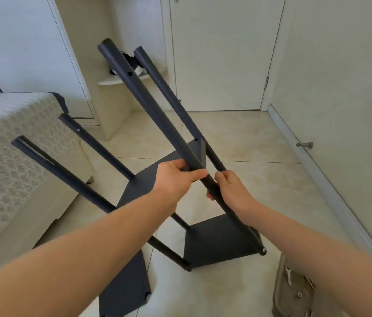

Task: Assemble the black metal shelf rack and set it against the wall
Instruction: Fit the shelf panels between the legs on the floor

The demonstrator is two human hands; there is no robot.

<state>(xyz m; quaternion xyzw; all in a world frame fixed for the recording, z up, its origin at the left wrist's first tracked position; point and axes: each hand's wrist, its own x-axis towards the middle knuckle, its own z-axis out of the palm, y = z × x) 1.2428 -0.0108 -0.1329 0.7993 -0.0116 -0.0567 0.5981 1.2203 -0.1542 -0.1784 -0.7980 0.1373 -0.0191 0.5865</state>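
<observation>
While the left hand (pixel 178 179) and right hand (pixel 230 191) both grasp one upright pole (pixel 157 115), the half-built black shelf rack (pixel 221 243) leans on the floor (pixel 260 138), poles pointing eleven o'clock. Likely mid-assembly: tightening joints comes next, needing the wrench (pixel 288 274) at five o'clock.

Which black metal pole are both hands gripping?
The front black metal pole, its top highest in view; left hand and right hand grip it.

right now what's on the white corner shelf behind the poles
On the white corner shelf sits something black and white, possibly shoes. The front pole and the rear pole cross in front of it and cover part of it, so I cannot tell exactly.
</observation>
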